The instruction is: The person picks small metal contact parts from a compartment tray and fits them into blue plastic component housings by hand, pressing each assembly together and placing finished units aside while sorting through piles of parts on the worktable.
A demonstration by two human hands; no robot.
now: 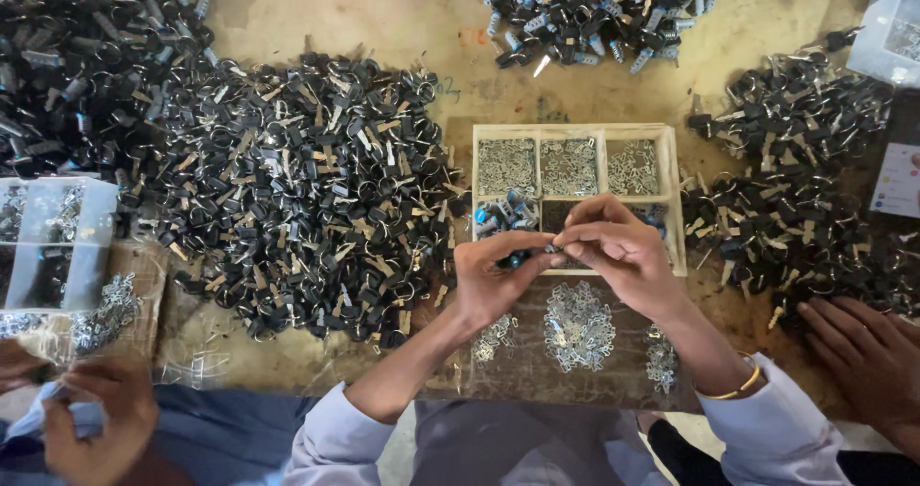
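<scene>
Nearest the camera: pale blue sleeves, a gold bangle on the right wrist, then small heaps of silvery metal bits on the clear sheet just below the hands.

The left hand and right hand meet fingertip to fingertip over the front edge of the wooden tray. Between them sits a small dark part w/ a blue end, prob. a lock cylinder. Its long axis runs roughly left-right, blue end toward the left palm, other end toward the right fingertips. Left thumb and fingers are clamped on it from the left side; right thumb and forefinger are pinched together at its right tip, maybe on something tiny, too small to tell. Both hands are about equally near; the part lies in the left grip, w/ the right hand touching its end.

Beyond: the tray's back compartments hold silvery pieces, the front ones blue-and-dark parts. Left of the tray, a big pile of black-headed keys on rings; a similar pile on the right; another heap of dark and bluish cylinders at the top.

Other people's hands: one at bottom left, one at the right edge resting by the keys.
</scene>
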